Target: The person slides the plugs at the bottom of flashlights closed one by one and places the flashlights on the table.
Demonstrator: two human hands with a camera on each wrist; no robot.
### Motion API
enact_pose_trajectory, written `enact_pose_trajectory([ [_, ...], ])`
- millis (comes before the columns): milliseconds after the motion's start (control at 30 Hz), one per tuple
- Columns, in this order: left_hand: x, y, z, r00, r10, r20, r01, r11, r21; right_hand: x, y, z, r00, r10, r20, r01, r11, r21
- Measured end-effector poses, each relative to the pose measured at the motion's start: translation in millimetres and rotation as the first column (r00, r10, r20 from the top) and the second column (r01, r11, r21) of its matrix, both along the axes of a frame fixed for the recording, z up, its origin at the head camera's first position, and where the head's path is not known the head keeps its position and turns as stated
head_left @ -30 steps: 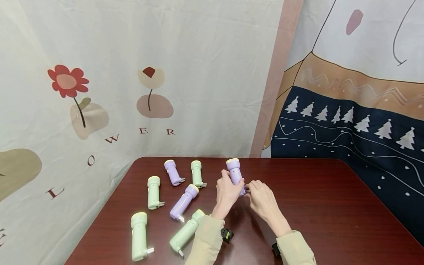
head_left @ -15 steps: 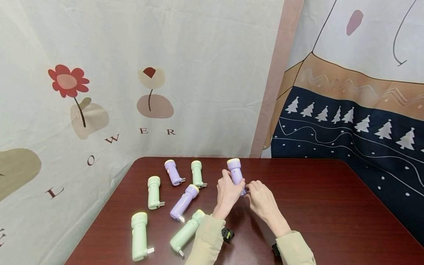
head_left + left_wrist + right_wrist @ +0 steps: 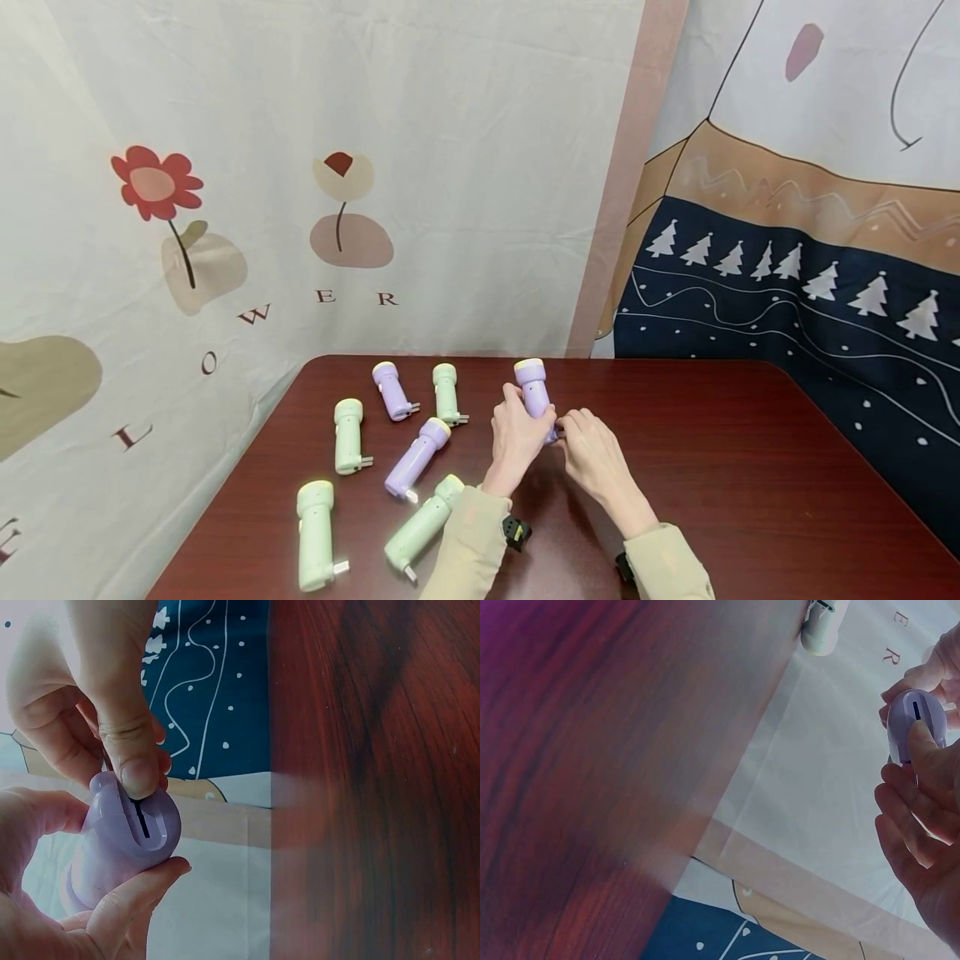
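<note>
A purple flashlight (image 3: 532,395) is held by my left hand (image 3: 517,433) above the table's right-centre, its pale-rimmed head pointing away. My right hand (image 3: 598,457) is at its tail end. Seen in the left wrist view, the flashlight (image 3: 112,851) has a dark slot in its recessed end. The right thumb (image 3: 139,776) lies on that recess, while the other right fingers are curled behind and pinch near a thin metal prong, mostly hidden. In the right wrist view the flashlight (image 3: 897,714) shows the same slot under the thumb.
Left of the hands lie two purple flashlights (image 3: 392,390) and several green flashlights (image 3: 315,537), plug prongs out at their ends. One green flashlight (image 3: 418,529) lies close to the left sleeve. Printed cloth (image 3: 480,167) hangs behind the dark red table (image 3: 750,483).
Almost nothing differs. Both hands keep their hold at the same spot on the purple flashlight, with only a tiny shift in the picture.
</note>
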State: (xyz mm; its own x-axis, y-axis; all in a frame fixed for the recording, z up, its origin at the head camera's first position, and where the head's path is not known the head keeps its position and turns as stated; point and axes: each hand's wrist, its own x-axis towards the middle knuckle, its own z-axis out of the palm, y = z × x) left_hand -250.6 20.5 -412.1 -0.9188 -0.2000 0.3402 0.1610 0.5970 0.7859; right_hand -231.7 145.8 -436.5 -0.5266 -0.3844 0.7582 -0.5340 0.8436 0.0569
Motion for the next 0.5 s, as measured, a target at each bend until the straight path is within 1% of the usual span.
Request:
enact_pose_trajectory([
  [267,0.8,0.3,-0.3,1.000,0.007,-0.005,-0.007,1.000,-0.004,0.0,-1.0,0.6,1.000,-0.003,-0.002,0.003,1.000,0.014],
  [500,1.1,0.4,0.4,1.000,0.013,-0.001,-0.013,1.000,-0.011,-0.5,-1.3,-0.2,1.000,-0.002,-0.021,0.002,1.000,0.022],
])
